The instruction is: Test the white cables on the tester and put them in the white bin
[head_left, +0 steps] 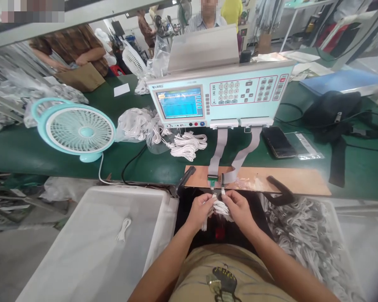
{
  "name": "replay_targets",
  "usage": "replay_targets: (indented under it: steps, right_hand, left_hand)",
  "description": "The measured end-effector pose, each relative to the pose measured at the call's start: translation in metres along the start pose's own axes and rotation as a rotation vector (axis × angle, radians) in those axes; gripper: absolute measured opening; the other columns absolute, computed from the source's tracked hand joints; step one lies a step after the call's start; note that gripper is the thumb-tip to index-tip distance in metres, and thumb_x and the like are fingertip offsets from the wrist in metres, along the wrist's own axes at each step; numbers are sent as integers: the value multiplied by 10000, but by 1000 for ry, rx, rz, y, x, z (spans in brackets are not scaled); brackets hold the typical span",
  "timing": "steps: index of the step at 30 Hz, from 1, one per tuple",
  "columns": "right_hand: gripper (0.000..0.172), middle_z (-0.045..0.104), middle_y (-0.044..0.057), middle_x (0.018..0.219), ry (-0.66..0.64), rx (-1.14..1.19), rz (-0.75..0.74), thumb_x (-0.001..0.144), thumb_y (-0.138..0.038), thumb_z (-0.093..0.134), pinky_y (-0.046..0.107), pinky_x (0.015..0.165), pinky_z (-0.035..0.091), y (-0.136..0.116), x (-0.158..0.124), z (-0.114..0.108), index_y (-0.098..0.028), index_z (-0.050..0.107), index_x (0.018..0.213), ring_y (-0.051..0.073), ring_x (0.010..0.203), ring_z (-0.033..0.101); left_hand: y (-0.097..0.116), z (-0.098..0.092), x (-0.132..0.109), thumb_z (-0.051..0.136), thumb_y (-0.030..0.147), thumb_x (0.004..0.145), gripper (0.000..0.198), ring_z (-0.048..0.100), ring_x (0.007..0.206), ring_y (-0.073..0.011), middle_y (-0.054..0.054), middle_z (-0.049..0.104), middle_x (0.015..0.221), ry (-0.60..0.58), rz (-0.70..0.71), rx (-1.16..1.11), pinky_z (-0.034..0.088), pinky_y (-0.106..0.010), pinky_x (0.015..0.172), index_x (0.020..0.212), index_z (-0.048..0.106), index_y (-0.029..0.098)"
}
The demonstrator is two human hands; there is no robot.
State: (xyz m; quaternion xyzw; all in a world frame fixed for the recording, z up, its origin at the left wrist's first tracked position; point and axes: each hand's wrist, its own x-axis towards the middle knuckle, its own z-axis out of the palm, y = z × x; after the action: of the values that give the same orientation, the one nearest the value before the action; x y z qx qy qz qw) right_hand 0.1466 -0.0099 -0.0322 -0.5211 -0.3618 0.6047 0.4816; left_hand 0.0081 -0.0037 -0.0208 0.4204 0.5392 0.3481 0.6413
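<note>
My left hand and my right hand together hold a coiled white cable just below the front edge of a brown board. Each hand pinches one cable end up toward the two small connectors on that board. Grey ribbon cables run from the connectors up to a pale blue tester with a lit screen and keypad.
A white bin at my left holds one coiled cable. A bin at my right is full of white cables. On the green table stand a small fan, bagged cables, a phone and a black bag. People stand behind the table.
</note>
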Motion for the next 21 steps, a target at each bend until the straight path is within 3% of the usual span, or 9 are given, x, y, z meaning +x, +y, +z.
replay_targets:
  steps: [3, 9, 15, 21]
  right_hand:
    - [372, 500, 7, 590, 12, 94, 87, 680, -486, 635, 219, 498, 349, -4, 0, 5, -135, 511, 695, 96, 516, 420]
    - [376, 493, 2, 579, 45, 142, 126, 657, -478, 661, 200, 481, 313, -2, 2, 8, -128, 533, 708, 79, 501, 391]
    - [345, 490, -2, 591, 31, 148, 121, 672, -456, 658, 196, 489, 317, -6, 0, 8, -136, 536, 713, 76, 511, 379]
    - [317, 541, 17, 658, -5, 166, 116, 690, -435, 652, 205, 534, 371, -9, 1, 10, -139, 551, 747, 92, 561, 431]
  left_hand:
    - [4, -8, 3, 516, 393, 778, 317, 390, 415, -60, -7, 481, 503, -91, 5, 48, 283, -164, 382, 665, 547, 99]
    - [0, -5, 10, 541, 362, 738, 277, 355, 436, -47, 12, 421, 557, 66, 71, -76, 282, -166, 397, 654, 556, 98]
    - [-6, 6, 12, 540, 326, 744, 247, 330, 455, -45, 24, 399, 533, 153, 96, -129, 270, -179, 446, 653, 564, 97]
    - [-11, 11, 8, 549, 422, 773, 339, 334, 482, -54, 11, 426, 569, 147, 155, -123, 266, -188, 455, 736, 589, 87]
